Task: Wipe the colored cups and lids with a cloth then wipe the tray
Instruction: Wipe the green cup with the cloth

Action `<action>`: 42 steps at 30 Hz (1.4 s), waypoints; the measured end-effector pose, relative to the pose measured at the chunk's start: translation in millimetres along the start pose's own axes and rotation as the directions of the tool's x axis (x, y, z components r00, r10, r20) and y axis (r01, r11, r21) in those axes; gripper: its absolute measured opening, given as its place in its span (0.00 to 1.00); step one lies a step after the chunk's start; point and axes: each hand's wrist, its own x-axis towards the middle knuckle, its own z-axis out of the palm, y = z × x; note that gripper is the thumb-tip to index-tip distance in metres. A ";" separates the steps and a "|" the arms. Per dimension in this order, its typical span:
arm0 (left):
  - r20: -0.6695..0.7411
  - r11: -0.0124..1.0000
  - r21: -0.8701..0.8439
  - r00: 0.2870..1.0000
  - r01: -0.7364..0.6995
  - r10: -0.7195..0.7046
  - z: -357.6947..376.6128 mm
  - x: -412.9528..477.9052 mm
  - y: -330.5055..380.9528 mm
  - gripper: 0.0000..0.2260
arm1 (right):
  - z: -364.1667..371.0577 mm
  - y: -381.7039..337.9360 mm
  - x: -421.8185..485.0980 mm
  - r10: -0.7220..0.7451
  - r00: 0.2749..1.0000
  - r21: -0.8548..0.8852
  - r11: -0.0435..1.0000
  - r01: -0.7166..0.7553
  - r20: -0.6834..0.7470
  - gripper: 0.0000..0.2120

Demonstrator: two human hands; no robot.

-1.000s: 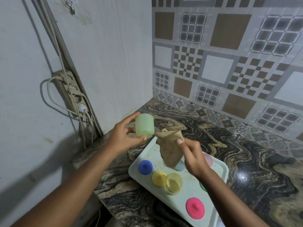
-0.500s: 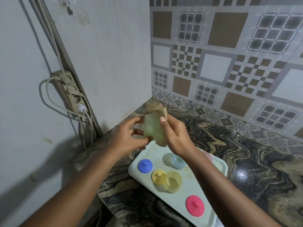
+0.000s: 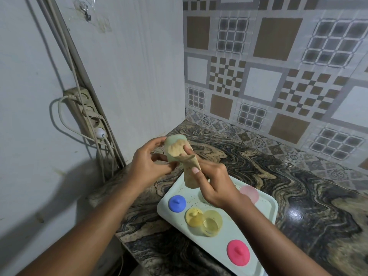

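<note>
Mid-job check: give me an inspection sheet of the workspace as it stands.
Surface: marbled counter, glossy; pale tray near its front edge, dark specks on it.
Job's things: green cup lifted, cloth pressed against it; blue lid, yellow lid, yellow cup, pink lid and a pale pink piece on the tray.
Clutter: nothing seen.
Grippers: left hand holds the green cup; right hand pinches the cloth.
Cables: power strip on the left wall, white cords plugged in.
Surroundings: patterned tile wall behind.
</note>
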 end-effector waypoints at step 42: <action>0.035 0.985 0.082 0.988 -0.151 0.149 -3.7 -2.5 16.6 0.37 | -5.0 -5.3 -19.6 0.049 0.996 -0.025 0.998 -0.051 -0.074 0.13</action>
